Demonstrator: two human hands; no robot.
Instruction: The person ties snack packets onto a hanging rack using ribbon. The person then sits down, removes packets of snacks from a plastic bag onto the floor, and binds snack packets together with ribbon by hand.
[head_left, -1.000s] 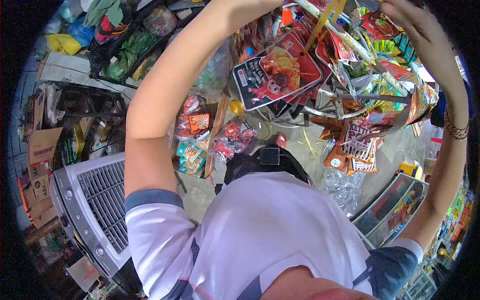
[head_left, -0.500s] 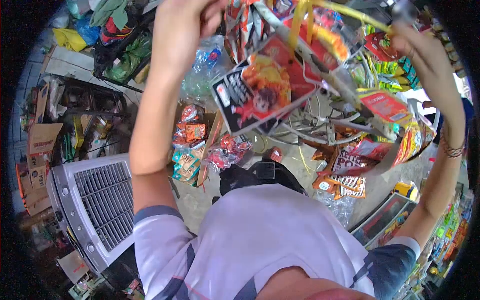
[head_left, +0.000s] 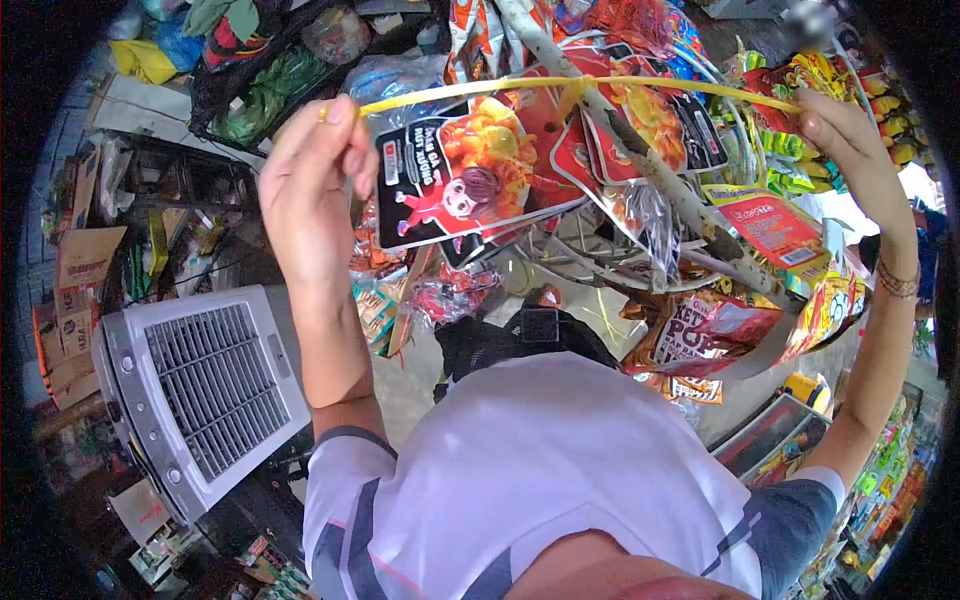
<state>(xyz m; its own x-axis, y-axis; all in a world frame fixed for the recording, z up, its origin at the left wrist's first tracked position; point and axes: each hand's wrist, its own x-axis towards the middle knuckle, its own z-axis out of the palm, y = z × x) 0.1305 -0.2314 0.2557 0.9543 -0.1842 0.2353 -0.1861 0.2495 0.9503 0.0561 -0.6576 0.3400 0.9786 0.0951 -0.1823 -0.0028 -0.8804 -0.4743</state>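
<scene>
A yellow plastic strap [head_left: 455, 92] runs taut between my two hands. At its middle it wraps around a whitish, worn metal pole [head_left: 640, 145]. My left hand [head_left: 315, 175] pinches one end at the left, and my right hand [head_left: 850, 140] pinches the other end at the upper right. Just below the strap, black-and-red snack packets [head_left: 500, 165] with a cartoon figure hang against the pole's left side. More red packets [head_left: 655, 120] hang behind the pole. A yellow-and-red packet [head_left: 770, 230] hangs below my right hand.
A grey air cooler [head_left: 205, 390] stands at the left. Brown popcorn bags [head_left: 690, 325] and coiled pale tubing [head_left: 590, 265] lie beyond my body. Cardboard boxes [head_left: 85, 270] and black crates [head_left: 190, 185] sit at the far left. Colourful snack bags [head_left: 815, 75] crowd the upper right.
My left hand has moved down and left, drawing its end of the strap out. The strap is now straight across the pole, and the hanging packets have swung and steadied.
</scene>
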